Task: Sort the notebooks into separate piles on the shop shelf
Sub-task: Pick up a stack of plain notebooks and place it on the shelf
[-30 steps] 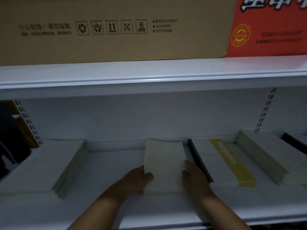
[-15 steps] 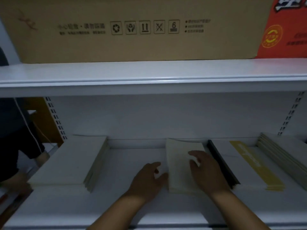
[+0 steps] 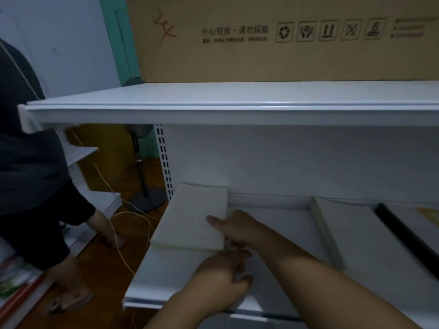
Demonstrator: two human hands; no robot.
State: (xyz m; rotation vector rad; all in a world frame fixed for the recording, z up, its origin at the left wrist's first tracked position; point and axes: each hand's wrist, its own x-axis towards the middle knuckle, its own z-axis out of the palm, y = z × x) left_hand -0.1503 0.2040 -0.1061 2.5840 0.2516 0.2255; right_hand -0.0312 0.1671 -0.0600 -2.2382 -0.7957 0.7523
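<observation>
A pile of pale notebooks (image 3: 190,219) lies at the left end of the white lower shelf (image 3: 273,224). My right hand (image 3: 237,227) holds this pile's right edge, thumb on top and fingers down its side. My left hand (image 3: 223,274) is curled at the pile's front right corner, its fingertips touching it; a grip there is unclear. A second pale pile (image 3: 344,231) lies to the right. Beyond it is a black-edged notebook with a yellow band (image 3: 408,231), cut off by the frame.
The upper shelf (image 3: 237,105) overhangs close above, with a large cardboard box (image 3: 285,43) on it. Another person (image 3: 35,162) stands bent over at the left, one hand low near loose cords (image 3: 123,233) on the wooden floor. A fan stand (image 3: 147,198) sits behind.
Both hands left the middle pale pile and moved left onto the left pile. The view swung left, bringing the shelf's left end, the floor and the other person into sight.
</observation>
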